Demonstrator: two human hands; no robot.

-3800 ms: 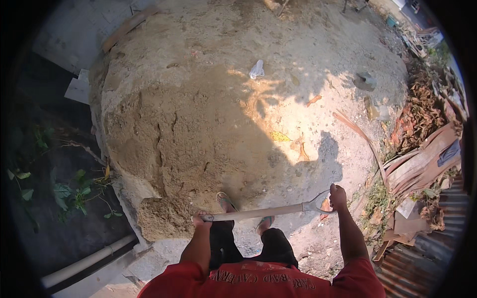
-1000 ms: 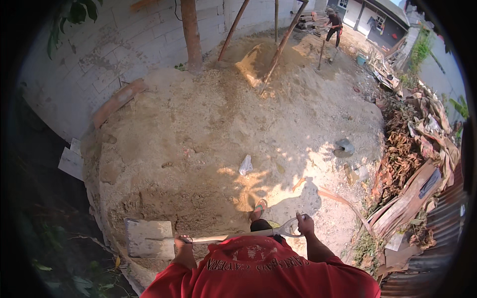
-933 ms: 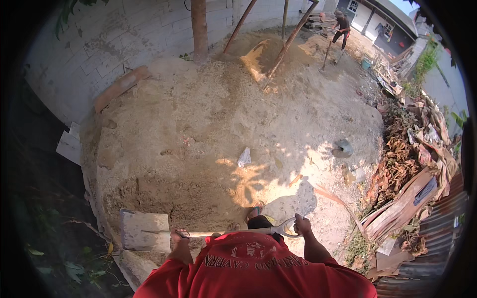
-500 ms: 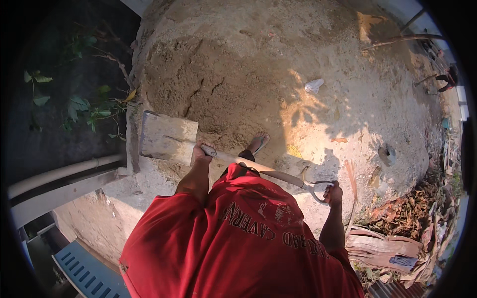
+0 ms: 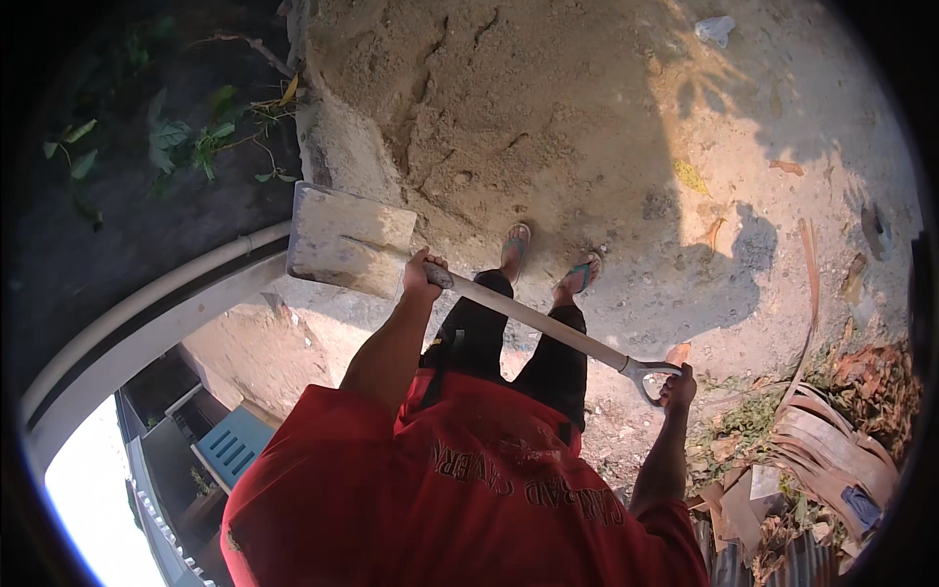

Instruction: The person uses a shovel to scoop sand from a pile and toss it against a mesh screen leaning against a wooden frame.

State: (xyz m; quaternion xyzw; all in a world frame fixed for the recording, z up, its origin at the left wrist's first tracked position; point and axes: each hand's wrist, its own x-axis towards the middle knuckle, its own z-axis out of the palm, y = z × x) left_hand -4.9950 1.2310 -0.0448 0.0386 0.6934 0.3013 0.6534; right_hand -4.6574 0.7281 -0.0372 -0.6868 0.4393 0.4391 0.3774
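Observation:
A shovel (image 5: 550, 325) lies slantwise across the front of my body, its broad, dirt-smeared square blade (image 5: 350, 235) on the left. My left hand (image 5: 426, 274) is closed round the lower shaft, just where it meets the blade. At the other end, my right hand (image 5: 678, 385) grips the grey D-shaped handle (image 5: 648, 374). Beyond the blade spreads a patch of brown, loose-looking sand (image 5: 528, 108) with cracks and lumps. Both my feet, in flip-flops (image 5: 585, 272), stand on the ground at its near edge.
To the left, a pale pipe (image 5: 156, 293) runs along a ledge beside a dark area with leafy twigs (image 5: 166, 142). A blue slatted object (image 5: 235, 445) sits lower left. At right lie brown strips (image 5: 831, 440) and dry leaves (image 5: 871, 382). A white plastic bag (image 5: 715, 30) rests far off.
The sand and plastic bag now appear higher and further right in view. Both feet show, where only one did before. Both hands keep their hold on the shovel.

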